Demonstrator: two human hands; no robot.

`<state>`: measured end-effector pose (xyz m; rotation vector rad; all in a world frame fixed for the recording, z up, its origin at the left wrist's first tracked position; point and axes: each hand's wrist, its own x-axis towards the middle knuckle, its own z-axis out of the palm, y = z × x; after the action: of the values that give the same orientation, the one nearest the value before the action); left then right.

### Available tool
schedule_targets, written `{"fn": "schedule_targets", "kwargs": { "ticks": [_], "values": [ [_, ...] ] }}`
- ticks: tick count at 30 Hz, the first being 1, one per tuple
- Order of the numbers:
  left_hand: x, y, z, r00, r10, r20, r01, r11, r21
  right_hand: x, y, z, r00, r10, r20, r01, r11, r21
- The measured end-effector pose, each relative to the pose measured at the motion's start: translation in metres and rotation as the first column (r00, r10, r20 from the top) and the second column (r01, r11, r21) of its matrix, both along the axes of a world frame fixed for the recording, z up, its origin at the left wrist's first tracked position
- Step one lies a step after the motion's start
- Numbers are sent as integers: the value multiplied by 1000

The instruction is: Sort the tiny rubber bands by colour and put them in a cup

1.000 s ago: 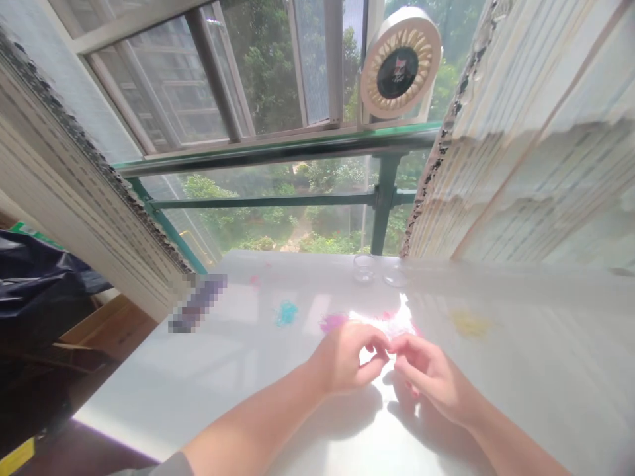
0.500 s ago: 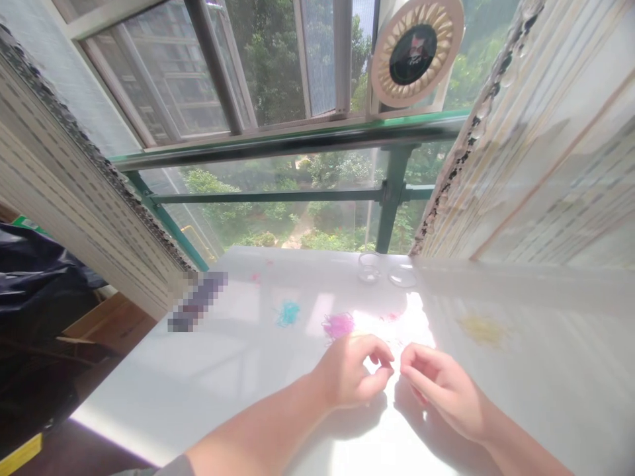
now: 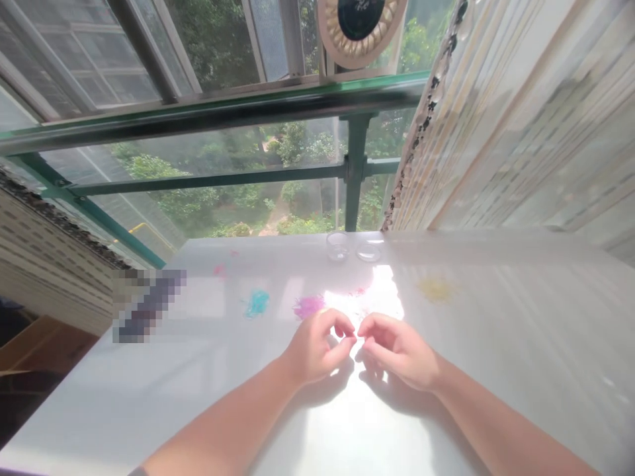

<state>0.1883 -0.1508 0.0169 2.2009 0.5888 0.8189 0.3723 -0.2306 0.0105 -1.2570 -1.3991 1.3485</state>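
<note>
Above the sunlit white table, my left hand is closed in a pinch, thumb against forefinger. My right hand pinches the same way, its fingertips almost meeting those of the left. Whatever lies between the fingertips is too small and too washed out by glare to make out. Just beyond my left hand is a loose purple pile of thin, looped strands. A teal pile of similar strands lies farther left, and a yellow pile sits to the right beyond my right hand.
A clear round container and a clear shallow dish stand near the table's far edge. Pink bits lie at the far left. A pixelated dark object rests by the left edge. Behind are a green railing, a round fan and a curtain.
The view has turned right and somewhat down, so the table's things appear farther left. My hands have come slightly closer together, both still pinched.
</note>
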Motion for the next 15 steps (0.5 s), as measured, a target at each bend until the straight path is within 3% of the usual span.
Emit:
{"fn": "schedule_targets", "kwargs": {
  "ticks": [5, 15],
  "values": [
    [0, 0, 1, 1000, -26, -18, 26, 1000, -3, 1, 0, 3, 988, -63, 138, 56, 997, 53],
    [-4, 4, 0, 1000, -12, -21, 12, 1000, -3, 5, 1, 6, 992, -105, 65, 101, 993, 68]
  ]
}}
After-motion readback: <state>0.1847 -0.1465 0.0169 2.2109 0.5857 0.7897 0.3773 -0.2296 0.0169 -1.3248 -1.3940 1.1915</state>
